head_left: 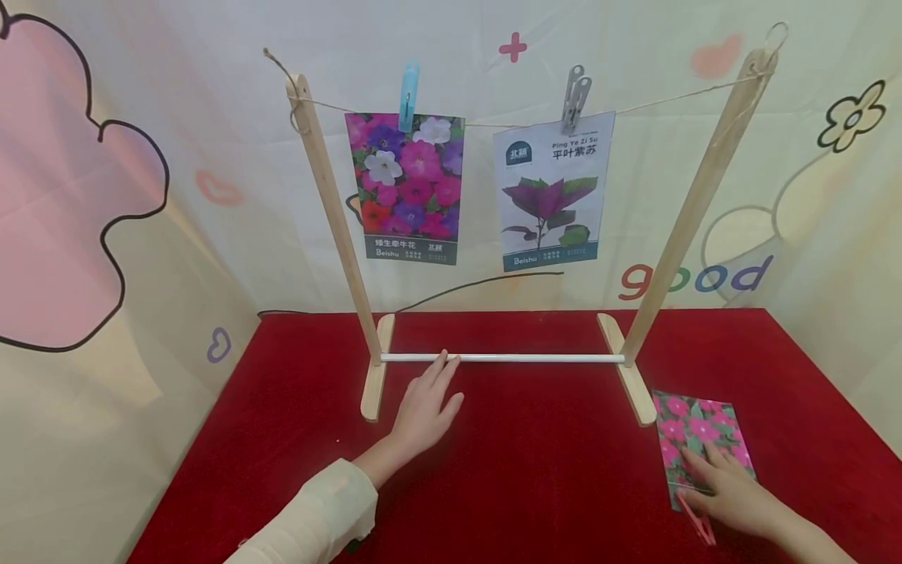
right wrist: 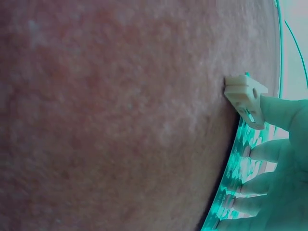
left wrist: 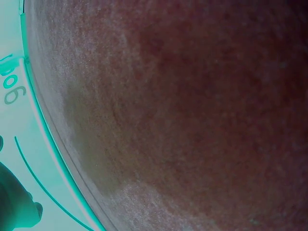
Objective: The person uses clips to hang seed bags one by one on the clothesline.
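My left hand (head_left: 426, 407) reaches to a white rod (head_left: 528, 358) low between two wooden posts, its extended fingertips touching the rod. On the red cloth at the right lies a seed packet with pink flowers (head_left: 701, 427). Fingers of my right hand (head_left: 733, 489) rest spread over that packet. By its thumb is a pink clothespin (head_left: 698, 521); in the right wrist view the thumb touches this clothespin (right wrist: 245, 98). Above hang a petunia packet (head_left: 412, 188) under a blue clothespin (head_left: 408, 98) and a purple-leaf packet (head_left: 553, 196) under a grey clothespin (head_left: 575, 100).
A thin string (head_left: 676, 98) runs between the left wooden post (head_left: 334, 211) and the right wooden post (head_left: 705, 196). Each post stands on a wooden foot (head_left: 637, 392) on the red cloth (head_left: 521, 470). A printed white curtain (head_left: 211, 117) closes off the back.
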`<state>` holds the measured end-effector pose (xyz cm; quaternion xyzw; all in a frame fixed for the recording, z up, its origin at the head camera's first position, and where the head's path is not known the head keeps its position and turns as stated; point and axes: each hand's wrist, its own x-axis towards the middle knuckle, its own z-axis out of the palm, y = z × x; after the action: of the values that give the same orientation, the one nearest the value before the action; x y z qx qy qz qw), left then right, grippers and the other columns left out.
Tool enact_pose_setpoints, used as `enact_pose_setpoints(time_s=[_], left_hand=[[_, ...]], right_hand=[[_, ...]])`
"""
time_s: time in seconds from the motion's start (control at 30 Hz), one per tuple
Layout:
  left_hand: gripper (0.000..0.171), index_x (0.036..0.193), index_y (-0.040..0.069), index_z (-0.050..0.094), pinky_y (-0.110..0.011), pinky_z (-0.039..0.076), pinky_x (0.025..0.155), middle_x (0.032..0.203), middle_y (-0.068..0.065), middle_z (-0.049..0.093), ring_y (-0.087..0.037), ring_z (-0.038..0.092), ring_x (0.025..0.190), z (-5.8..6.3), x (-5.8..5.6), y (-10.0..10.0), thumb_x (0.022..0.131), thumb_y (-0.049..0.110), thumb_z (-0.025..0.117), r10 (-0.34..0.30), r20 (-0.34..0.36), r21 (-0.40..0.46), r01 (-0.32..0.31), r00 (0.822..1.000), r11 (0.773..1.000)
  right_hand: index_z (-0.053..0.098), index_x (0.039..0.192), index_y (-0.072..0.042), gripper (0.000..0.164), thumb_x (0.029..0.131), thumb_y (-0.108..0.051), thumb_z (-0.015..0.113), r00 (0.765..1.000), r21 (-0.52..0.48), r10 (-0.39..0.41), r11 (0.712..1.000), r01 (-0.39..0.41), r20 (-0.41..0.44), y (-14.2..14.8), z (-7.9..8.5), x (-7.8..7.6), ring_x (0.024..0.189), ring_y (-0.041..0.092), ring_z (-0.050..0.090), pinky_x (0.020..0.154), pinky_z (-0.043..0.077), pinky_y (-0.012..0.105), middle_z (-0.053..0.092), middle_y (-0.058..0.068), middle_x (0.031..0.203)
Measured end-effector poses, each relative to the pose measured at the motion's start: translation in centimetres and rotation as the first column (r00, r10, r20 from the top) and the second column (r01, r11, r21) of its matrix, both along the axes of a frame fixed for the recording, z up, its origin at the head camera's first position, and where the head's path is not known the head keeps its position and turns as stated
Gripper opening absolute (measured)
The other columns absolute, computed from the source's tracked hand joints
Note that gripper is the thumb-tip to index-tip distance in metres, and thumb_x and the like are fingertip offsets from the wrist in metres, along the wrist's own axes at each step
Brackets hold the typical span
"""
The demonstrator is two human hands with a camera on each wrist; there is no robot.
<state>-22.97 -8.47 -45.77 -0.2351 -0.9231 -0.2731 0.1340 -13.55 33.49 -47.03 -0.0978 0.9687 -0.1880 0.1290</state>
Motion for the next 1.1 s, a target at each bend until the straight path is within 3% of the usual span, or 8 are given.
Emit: enact_pose_setpoints(time_s=[0.4,0.6,0.83,1.1], left_hand=[[0.055,0.137,0.014,0.033,-0.044,0.036,0.097,0.143,-0.008,0.029,-0.023,0.035,0.127,-0.3,0.0,0.2,0.086,0.023,0.053,0.005,0.023,-0.002,-0.005,1.0,1.0],[0.056,0.137,0.015,0.032,-0.044,0.035,0.098,0.144,-0.008,0.029,-0.023,0.034,0.128,-0.3,0.0,0.5,0.087,0.023,0.053,-0.003,0.036,-0.004,0.003,0.999,1.0],[0.055,0.137,0.015,0.032,-0.045,0.035,0.098,0.144,-0.008,0.028,-0.024,0.034,0.128,-0.2,0.1,0.6,0.087,0.024,0.053,-0.001,0.048,-0.008,0.001,0.999,1.0],[0.055,0.137,0.014,0.033,-0.046,0.035,0.098,0.143,-0.009,0.029,-0.024,0.035,0.127,-0.3,0.1,0.7,0.087,0.024,0.053,-0.008,0.049,-0.003,0.009,0.999,1.0]], right_hand=[[0.037,0.127,0.01,0.072,0.08,-0.039,0.058,0.997,0.008,0.005,1.0,-0.005,0.077,-1.3,0.3,1.4,0.109,0.069,0.016,0.072,0.033,0.069,0.02,0.047,0.127],[0.038,0.129,0.006,0.073,0.078,-0.042,0.059,0.992,0.023,-0.003,1.0,0.0,0.125,-2.0,0.3,1.9,0.11,0.06,0.023,0.074,0.041,0.061,0.023,0.043,0.128],[0.035,0.131,0.002,0.077,0.075,-0.043,0.062,0.966,-0.029,-0.043,0.998,0.052,0.255,-3.5,0.6,2.3,0.113,0.057,0.017,0.067,0.048,0.053,0.022,0.04,0.131],[0.04,0.129,0.0,0.073,0.072,-0.037,0.067,0.973,-0.05,0.01,0.999,0.001,0.231,-5.4,1.0,2.8,0.112,0.055,0.023,0.069,0.049,0.049,0.024,0.036,0.133]])
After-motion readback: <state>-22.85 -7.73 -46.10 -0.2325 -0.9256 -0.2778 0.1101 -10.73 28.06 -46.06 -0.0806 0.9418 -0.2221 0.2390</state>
